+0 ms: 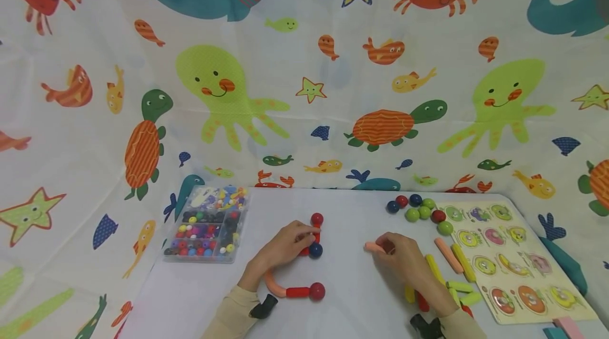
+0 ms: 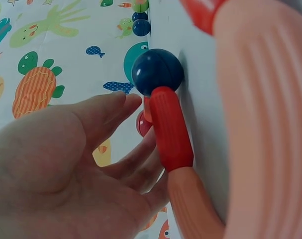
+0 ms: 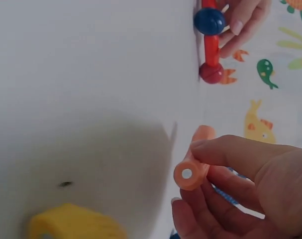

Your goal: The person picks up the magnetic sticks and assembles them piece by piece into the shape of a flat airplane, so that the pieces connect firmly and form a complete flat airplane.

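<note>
A chain of magnetic rods and balls lies on the white table: a red ball (image 1: 316,218), red rods, a dark blue ball (image 1: 315,250), a curved orange rod (image 1: 274,284), and another red rod (image 1: 297,292) ending in a red ball (image 1: 317,291). My left hand (image 1: 287,244) reaches over the chain's upper part, its fairly straight fingers touching the red rod (image 2: 171,129) near the blue ball. Off to the right, my right hand (image 1: 402,254) pinches a short orange magnetic rod (image 3: 193,162) between thumb and fingers. A white magnet shows in that rod's end.
A divided bead box (image 1: 204,261) stands at the back left. Loose balls (image 1: 412,215) cluster at the back right, beside a board with food pictures (image 1: 504,275). Yellow, green, orange and red rods (image 1: 449,255) lie around my right forearm. Pink and teal blocks (image 1: 568,327) sit at the lower right.
</note>
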The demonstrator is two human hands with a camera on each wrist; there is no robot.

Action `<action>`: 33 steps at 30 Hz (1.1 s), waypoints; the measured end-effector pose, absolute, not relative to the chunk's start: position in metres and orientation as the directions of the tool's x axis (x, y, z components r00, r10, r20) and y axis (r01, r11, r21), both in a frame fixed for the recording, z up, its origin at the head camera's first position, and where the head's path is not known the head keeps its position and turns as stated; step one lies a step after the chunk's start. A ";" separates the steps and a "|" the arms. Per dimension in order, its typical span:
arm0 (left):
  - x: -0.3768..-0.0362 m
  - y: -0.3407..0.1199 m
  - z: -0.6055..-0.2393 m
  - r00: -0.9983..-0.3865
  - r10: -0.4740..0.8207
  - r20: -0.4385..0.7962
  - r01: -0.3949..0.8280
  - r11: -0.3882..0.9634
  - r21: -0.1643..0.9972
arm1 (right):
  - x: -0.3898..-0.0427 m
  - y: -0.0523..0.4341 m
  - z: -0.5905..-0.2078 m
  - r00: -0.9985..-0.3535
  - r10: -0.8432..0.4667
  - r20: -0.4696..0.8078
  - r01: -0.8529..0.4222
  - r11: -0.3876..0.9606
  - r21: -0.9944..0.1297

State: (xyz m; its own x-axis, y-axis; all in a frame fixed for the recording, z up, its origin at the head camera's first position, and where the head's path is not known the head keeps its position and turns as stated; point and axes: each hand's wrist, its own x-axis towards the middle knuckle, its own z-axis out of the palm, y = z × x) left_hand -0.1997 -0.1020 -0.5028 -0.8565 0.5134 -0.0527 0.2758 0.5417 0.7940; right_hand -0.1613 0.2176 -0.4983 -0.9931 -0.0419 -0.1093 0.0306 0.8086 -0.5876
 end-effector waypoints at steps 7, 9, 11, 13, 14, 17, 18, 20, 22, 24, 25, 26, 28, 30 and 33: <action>-0.197 -0.102 -0.501 -0.853 0.519 -0.059 0.274 0.541 0.795 | -0.190 0.201 -0.494 -0.995 -0.098 -0.006 -0.074 0.792 -0.606; -0.197 -0.102 -0.502 -0.854 0.516 -0.064 0.271 0.546 0.792 | -0.198 0.195 -0.495 -0.994 -0.111 0.018 -0.099 0.786 -0.610; -0.198 -0.103 -0.503 -0.855 0.515 -0.065 0.272 0.551 0.788 | -0.204 0.189 -0.497 -0.992 -0.122 0.040 -0.120 0.776 -0.619; -0.199 -0.103 -0.503 -0.856 0.513 -0.069 0.270 0.556 0.786 | -0.211 0.183 -0.500 -0.991 -0.121 0.053 -0.128 0.771 -0.623; -0.200 -0.103 -0.503 -0.856 0.512 -0.069 0.269 0.555 0.787 | -0.214 0.181 -0.501 -0.990 -0.123 0.062 -0.135 0.769 -0.624; -0.202 -0.102 -0.501 -0.860 0.506 -0.073 0.256 0.550 0.795 | -0.223 0.173 -0.504 -0.987 -0.135 0.086 -0.159 0.761 -0.629; -0.203 -0.102 -0.500 -0.861 0.503 -0.075 0.251 0.549 0.797 | -0.225 0.170 -0.504 -0.986 -0.138 0.089 -0.163 0.758 -0.631; -0.205 -0.102 -0.499 -0.862 0.501 -0.074 0.248 0.544 0.802 | -0.229 0.165 -0.505 -0.985 -0.143 0.092 -0.168 0.755 -0.634; -0.206 -0.101 -0.499 -0.861 0.503 -0.073 0.249 0.544 0.802 | -0.233 0.161 -0.506 -0.986 -0.146 0.084 -0.166 0.749 -0.642; -0.207 -0.101 -0.500 -0.859 0.507 -0.069 0.256 0.544 0.799 | -0.236 0.156 -0.507 -0.986 -0.152 0.074 -0.163 0.739 -0.654; -0.207 -0.101 -0.500 -0.858 0.509 -0.067 0.261 0.544 0.797 | -0.238 0.154 -0.508 -0.985 -0.157 0.073 -0.166 0.734 -0.658; -0.207 -0.101 -0.501 -0.858 0.510 -0.066 0.262 0.545 0.797 | -0.239 0.153 -0.508 -0.984 -0.163 0.071 -0.169 0.729 -0.663; -0.208 -0.100 -0.501 -0.858 0.509 -0.068 0.263 0.549 0.794 | -0.241 0.149 -0.509 -0.983 -0.169 0.070 -0.172 0.721 -0.671; -0.208 -0.100 -0.501 -0.860 0.506 -0.071 0.261 0.555 0.790 | -0.243 0.146 -0.510 -0.983 -0.170 0.072 -0.174 0.721 -0.671; -0.208 -0.100 -0.500 -0.862 0.501 -0.078 0.255 0.561 0.787 | -0.244 0.142 -0.510 -0.983 -0.167 0.071 -0.171 0.719 -0.674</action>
